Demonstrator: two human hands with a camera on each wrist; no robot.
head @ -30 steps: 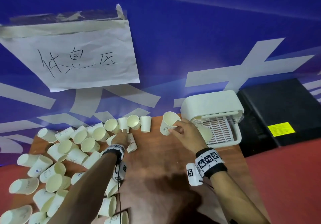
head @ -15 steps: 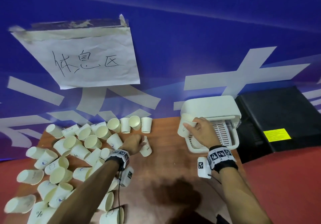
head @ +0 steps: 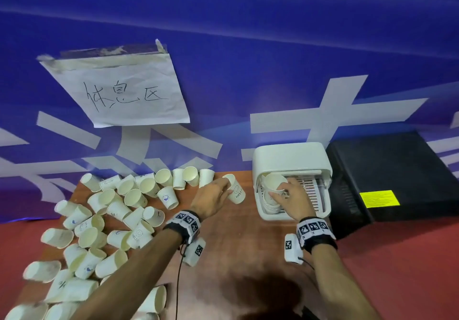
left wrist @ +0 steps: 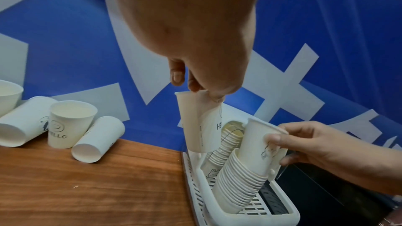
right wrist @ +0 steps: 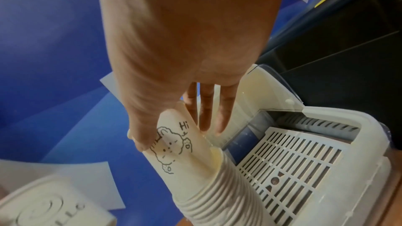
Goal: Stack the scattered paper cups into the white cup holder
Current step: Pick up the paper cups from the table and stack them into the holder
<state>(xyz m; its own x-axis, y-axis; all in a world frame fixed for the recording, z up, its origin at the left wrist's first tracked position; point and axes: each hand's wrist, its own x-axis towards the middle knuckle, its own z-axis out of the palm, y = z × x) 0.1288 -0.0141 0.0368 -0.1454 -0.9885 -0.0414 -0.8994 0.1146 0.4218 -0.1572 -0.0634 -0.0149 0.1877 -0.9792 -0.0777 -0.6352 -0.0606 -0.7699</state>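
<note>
The white cup holder (head: 293,155) stands at the table's back right, with two slanted stacks of nested cups (left wrist: 237,186) inside it. My right hand (head: 290,200) grips a paper cup with a bear drawing (right wrist: 174,143), its base sunk into the top of the near stack (right wrist: 208,200). My left hand (head: 213,198) pinches a "HELLO" cup (left wrist: 197,123) by its rim, hanging just left of the holder above the table. Many loose cups (head: 111,210) lie scattered over the table's left half.
The wooden table (head: 236,245) is bare between the cup pile and the holder. A black box (head: 397,175) sits against the holder's right side. A blue banner wall with a taped paper sign (head: 119,91) rises behind. Red floor surrounds the table.
My right hand carried its cup from mid-table into the holder and onto the stack. My left hand took a cup from the pile and moved it right, close to the holder.
</note>
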